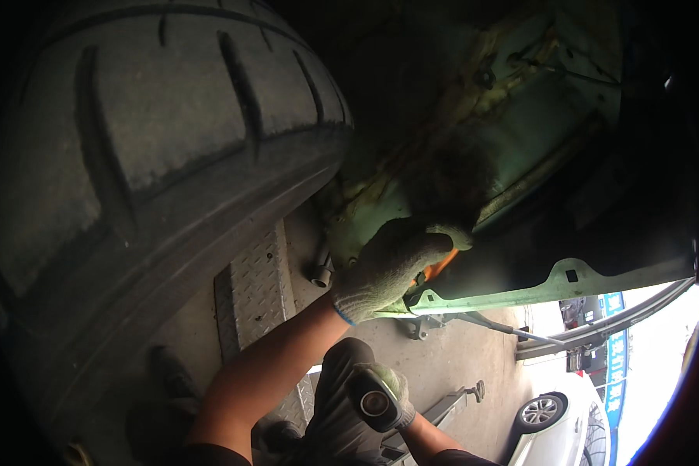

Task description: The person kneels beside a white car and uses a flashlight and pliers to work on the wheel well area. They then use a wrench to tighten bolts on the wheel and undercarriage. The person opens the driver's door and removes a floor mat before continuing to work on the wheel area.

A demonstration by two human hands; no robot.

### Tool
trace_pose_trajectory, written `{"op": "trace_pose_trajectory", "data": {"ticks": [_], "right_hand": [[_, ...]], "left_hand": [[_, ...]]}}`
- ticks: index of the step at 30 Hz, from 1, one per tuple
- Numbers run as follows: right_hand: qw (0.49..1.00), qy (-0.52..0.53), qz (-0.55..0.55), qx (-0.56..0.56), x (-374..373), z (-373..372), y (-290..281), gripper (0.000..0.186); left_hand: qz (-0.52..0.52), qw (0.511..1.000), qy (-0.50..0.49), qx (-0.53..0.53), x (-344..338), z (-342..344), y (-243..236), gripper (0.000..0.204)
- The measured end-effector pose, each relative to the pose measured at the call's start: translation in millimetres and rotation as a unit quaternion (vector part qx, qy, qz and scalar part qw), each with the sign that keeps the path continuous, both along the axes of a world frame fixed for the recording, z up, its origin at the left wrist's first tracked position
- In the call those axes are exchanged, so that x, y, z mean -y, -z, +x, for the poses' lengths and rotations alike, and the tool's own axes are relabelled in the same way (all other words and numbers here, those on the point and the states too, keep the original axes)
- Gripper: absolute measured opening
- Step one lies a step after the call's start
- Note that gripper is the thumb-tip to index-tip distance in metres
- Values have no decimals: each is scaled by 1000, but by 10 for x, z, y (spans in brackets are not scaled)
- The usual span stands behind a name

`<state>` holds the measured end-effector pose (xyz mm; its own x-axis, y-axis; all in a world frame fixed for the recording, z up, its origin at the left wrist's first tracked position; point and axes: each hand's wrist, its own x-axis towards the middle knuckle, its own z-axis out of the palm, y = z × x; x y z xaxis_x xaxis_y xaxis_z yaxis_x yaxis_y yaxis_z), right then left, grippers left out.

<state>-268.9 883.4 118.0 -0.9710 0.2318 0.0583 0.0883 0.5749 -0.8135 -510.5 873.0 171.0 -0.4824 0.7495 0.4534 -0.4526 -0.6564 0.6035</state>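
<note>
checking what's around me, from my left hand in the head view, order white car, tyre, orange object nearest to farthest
1. Orange object, at the left hand
2. Tyre, to its upper left
3. White car, lower right background

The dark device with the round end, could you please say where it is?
The dark device sits low in the head view, just right of centre, in the gloved right hand beside the trouser leg.
</note>
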Motion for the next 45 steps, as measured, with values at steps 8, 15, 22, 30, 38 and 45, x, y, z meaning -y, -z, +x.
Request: {"op": "trace_pose_trajectory", "data": {"ticks": [8, 15, 22, 30, 38, 45], "right_hand": [[996, 6, 79, 39, 87, -130, -76, 58], [991, -10, 97, 92, -10, -56, 66, 64], [985, -5, 111, 135, -207, 167, 395, 71], [967, -4, 172, 187, -477, 429, 359, 68], [960, -73, 177, 202, -322, 385, 607, 64], [919, -140, 263, 260, -335, -142, 1013, 41]], "left_hand": [[-120, 985, 71, -97, 146, -77, -143, 43], [4, 995, 91, -39, 60, -44, -165, 52], [-83, 978, 141, -127, 44, -211, -214, 68], [-96, 974, 175, -110, 58, -201, -193, 72], [-94, 986, 107, -83, 39, -95, -322, 60], [6, 991, 137, -1, -70, -41, -236, 41]]}}
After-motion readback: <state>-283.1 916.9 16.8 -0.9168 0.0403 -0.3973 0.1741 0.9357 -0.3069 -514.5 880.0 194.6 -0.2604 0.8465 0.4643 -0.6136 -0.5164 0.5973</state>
